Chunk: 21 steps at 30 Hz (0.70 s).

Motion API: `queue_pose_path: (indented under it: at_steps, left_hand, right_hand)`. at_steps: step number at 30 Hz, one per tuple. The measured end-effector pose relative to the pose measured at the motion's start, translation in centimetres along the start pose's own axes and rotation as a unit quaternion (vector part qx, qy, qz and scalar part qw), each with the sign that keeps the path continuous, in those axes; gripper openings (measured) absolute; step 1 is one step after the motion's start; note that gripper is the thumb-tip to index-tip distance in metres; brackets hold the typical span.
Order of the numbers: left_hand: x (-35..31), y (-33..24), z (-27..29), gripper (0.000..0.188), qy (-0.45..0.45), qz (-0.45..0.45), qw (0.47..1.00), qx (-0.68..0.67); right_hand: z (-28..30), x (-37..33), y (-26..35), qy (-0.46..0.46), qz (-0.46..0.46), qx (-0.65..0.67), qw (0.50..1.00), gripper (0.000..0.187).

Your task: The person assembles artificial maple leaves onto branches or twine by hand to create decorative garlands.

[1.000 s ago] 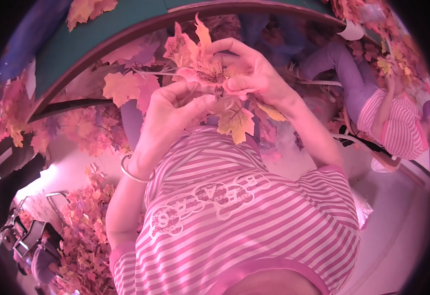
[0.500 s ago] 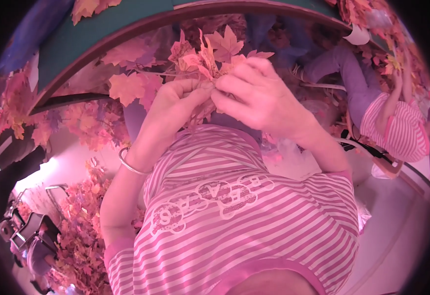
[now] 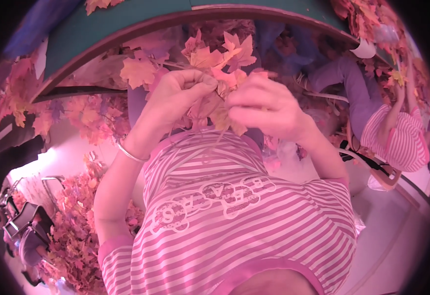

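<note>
Artificial maple leaves in orange and pink form a spray (image 3: 224, 59) in front of my body, below the curved table edge. My left hand (image 3: 180, 93) is closed, with thumb and forefinger pinching the thin stems of the spray. Close beside it on the right, my right hand (image 3: 266, 103) is slightly blurred, its fingers bent and pressed together next to the stems. Whatever its fingertips hold is hidden. Below and between the hands, more leaves (image 3: 220, 118) and thin strands hang against my striped shirt.
A green-topped table (image 3: 141, 22) with a dark rim curves across the top. Another person in a striped shirt (image 3: 396, 137) works with leaves at the right. A big heap of leaves (image 3: 87, 231) lies at the lower left, beside a dark chair-like frame (image 3: 28, 221).
My hands have drawn slightly apart, the right one moving a little down. The leaf spray has turned and shifted right, and more leaves and strands now show below the hands.
</note>
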<state>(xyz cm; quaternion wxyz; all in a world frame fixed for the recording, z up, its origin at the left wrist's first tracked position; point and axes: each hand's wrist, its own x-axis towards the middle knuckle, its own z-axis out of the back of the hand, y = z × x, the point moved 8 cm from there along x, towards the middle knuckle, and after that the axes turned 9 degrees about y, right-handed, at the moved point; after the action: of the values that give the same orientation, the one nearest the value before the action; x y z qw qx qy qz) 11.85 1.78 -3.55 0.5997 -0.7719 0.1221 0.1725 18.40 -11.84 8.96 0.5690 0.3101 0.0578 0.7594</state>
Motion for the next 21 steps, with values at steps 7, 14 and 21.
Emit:
queue_pose_path:
  at_steps: [7, 14, 21]
  left_hand:
    - [-0.9, -1.0, 1.7, 0.014, 0.035, -0.028, 0.994, -0.103]
    - [-0.6, -0.6, 2.7, 0.020, -0.047, -0.083, 0.990, -0.106]
    - [0.5, -0.7, 1.5, 0.027, -0.094, -0.119, 0.988, -0.032]
  right_hand:
    - [-0.7, -0.5, -4.4, -0.044, -0.103, 0.064, 0.992, 0.018]
    - [-1.0, 0.4, -2.4, -0.072, -0.024, 0.043, 0.996, 0.023]
    - [-2.0, 1.0, 0.0, -0.058, 0.034, 0.006, 0.998, 0.020]
